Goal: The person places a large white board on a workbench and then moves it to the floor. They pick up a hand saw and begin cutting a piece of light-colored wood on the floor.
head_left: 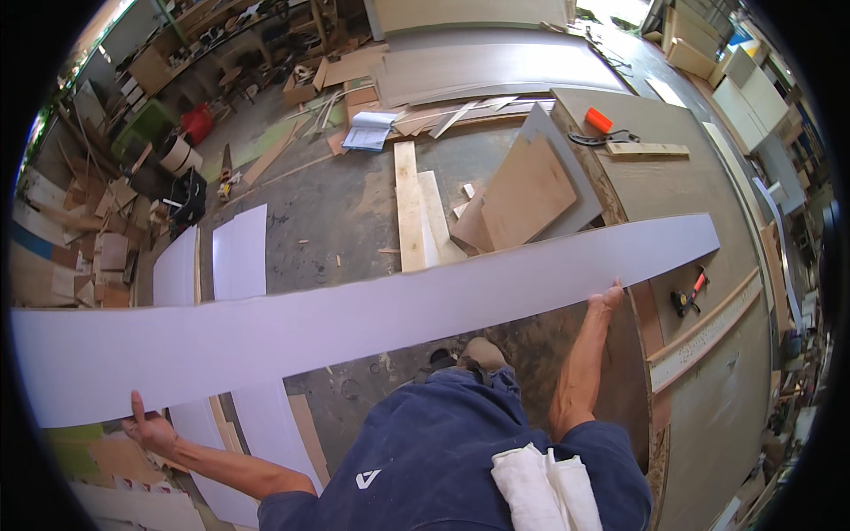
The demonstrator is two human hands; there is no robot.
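A long white panel (354, 314) spans the view in front of me, from the far left to above the workbench on the right. My left hand (150, 431) grips its near edge toward the left end, thumb on the top face and fingers underneath. Farther right, my right hand (607, 299) is closed on the same near edge; its fingers are mostly hidden below the panel. The right end of the panel reaches over the workbench (708, 354). Beneath its left part, more white strips (239, 252) lie lower down.
On the workbench are a hammer (700, 281), an orange cup-like piece (598, 119) and a wooden strip (648, 150). Brown boards (529, 190) lean against its left side. Planks (408, 203), an open booklet (369, 129) and a black tool bag (188, 195) are on the floor.
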